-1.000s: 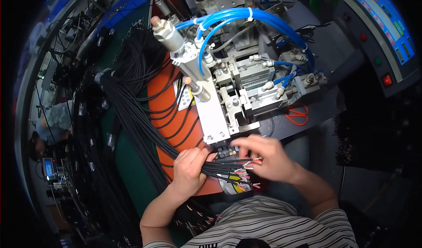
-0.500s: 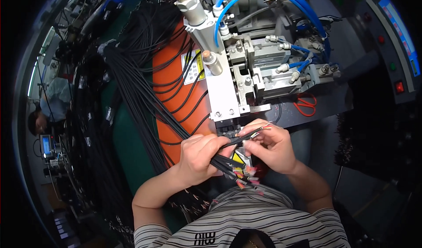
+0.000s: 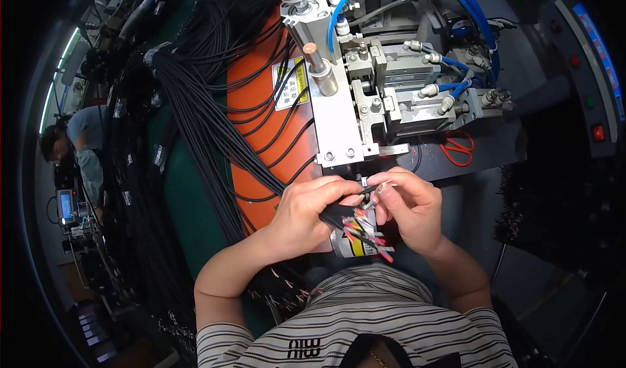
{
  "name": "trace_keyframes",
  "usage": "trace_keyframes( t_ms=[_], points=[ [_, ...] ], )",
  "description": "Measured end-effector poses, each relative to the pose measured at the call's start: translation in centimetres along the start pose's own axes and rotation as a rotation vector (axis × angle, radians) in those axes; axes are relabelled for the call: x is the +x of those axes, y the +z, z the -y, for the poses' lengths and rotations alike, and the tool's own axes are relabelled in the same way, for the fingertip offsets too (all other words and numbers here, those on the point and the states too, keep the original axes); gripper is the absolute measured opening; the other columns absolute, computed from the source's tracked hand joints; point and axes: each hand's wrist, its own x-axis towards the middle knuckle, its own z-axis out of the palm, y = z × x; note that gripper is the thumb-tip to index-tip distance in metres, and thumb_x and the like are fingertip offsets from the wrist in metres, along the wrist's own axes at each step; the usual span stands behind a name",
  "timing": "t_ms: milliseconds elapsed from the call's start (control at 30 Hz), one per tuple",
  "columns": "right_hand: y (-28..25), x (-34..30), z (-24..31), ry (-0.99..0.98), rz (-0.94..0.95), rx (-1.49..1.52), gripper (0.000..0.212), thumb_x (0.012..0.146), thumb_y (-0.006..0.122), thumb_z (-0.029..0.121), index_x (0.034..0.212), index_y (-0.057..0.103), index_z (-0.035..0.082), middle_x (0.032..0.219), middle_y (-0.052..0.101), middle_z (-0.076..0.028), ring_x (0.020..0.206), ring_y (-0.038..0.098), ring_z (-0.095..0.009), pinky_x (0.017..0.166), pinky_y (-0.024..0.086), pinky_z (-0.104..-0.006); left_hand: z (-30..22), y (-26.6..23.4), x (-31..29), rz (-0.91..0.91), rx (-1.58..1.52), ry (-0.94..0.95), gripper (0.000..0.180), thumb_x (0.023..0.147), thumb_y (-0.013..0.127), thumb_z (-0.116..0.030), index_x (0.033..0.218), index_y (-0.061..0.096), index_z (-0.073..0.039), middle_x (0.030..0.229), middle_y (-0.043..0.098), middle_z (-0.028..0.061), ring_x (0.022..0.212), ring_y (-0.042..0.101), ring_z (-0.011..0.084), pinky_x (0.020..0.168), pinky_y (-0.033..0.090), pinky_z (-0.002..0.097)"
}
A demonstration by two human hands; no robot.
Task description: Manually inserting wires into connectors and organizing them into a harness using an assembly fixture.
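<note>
My left hand (image 3: 301,213) is closed around several black cables (image 3: 335,215), whose ends stick out between the two hands. Bundled coloured wire ends (image 3: 369,233), red, pink, yellow and white, fan out below the fingers. One cable end reaches across to my right hand (image 3: 412,214), which pinches its thin stripped wires (image 3: 385,184) between thumb and fingers. Both hands are just in front of the metal pneumatic machine (image 3: 338,130), near its lower edge. The cables' middle part is hidden inside my left palm.
A thick bundle of black cables (image 3: 195,113) lies over the orange board (image 3: 261,149) on the left. Red-handled scissors (image 3: 458,149) rest right of the machine. A control panel (image 3: 598,133) stands at far right. Another person (image 3: 81,139) works at far left beside a small screen (image 3: 66,206).
The machine sits slightly higher and further right in view. My hands have drawn closer together, and the coloured wire ends have shifted up between them. The other person leans further in.
</note>
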Motion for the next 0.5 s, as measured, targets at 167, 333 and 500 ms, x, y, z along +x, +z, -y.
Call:
trace_keyframes(
  t_ms=[167, 333, 500],
  points=[
    [-1.0, 0.2, -0.2, 0.138, 0.104, 0.246, 0.023, 0.1, 0.048, 0.01, 0.11, 0.061, -0.007, 0.081, 0.059, -0.007, 0.055, 0.053, -0.007, 0.048, 0.042, -0.0191, 0.3, -0.2, 0.2, -0.062, 0.3, 0.238, 0.027, 0.072, 0.069, -0.003, 0.098, 0.065, 0.001, 0.083, 0.065, 0.0114, 0.068, 0.063, 0.0253, 0.056, 0.047, 0.0346],
    [-1.9, 1.3, -0.6, 0.516, 0.204, 0.605, 0.017, 0.098, 0.052, 0.013, 0.102, 0.061, -0.001, 0.073, 0.058, -0.006, 0.047, 0.047, -0.009, 0.043, 0.038, -0.0206, -0.8, -0.9, -0.2, -0.013, 0.619, 0.449, 0.047, 0.069, 0.059, -0.024, 0.105, 0.064, 0.006, 0.088, 0.062, 0.0121, 0.066, 0.057, 0.0212, 0.056, 0.042, 0.0323],
    [-2.3, 1.1, -0.6, 0.312, 0.359, 0.373, 0.018, 0.097, 0.055, 0.011, 0.107, 0.064, -0.001, 0.079, 0.066, -0.006, 0.052, 0.056, -0.005, 0.044, 0.039, -0.017, -0.8, -0.9, 0.2, 0.193, 0.067, 0.051, 0.048, 0.065, 0.07, 0.004, 0.112, 0.062, -0.002, 0.09, 0.066, 0.0127, 0.076, 0.066, 0.0271, 0.063, 0.051, 0.0334]
  ],
)
